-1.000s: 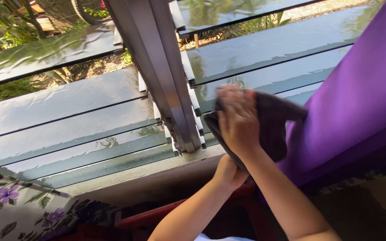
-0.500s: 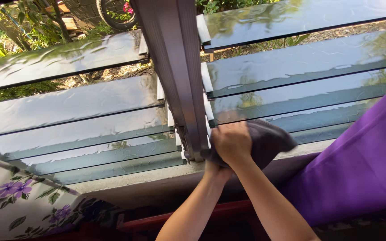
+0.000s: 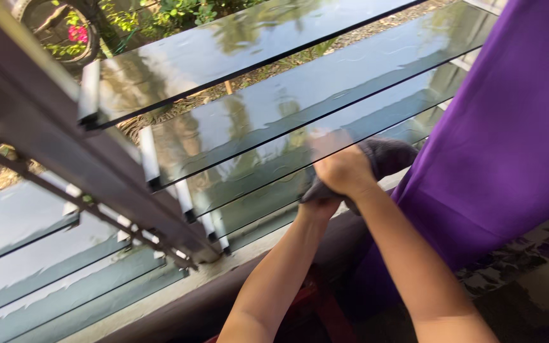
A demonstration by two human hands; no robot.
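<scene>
I see right hand (image 3: 344,168) closed, pinching grey cloth (image 3: 386,159) against lower glass louvre (image 3: 268,184) | left hand (image 3: 319,204) beneath, grip hidden | risk: hard pressure could crack the slat; purple curtain (image 3: 509,127) beside may snag

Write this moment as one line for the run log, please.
right hand: presses cloth on glass slat | left hand: under the cloth | curtain: at right
</scene>
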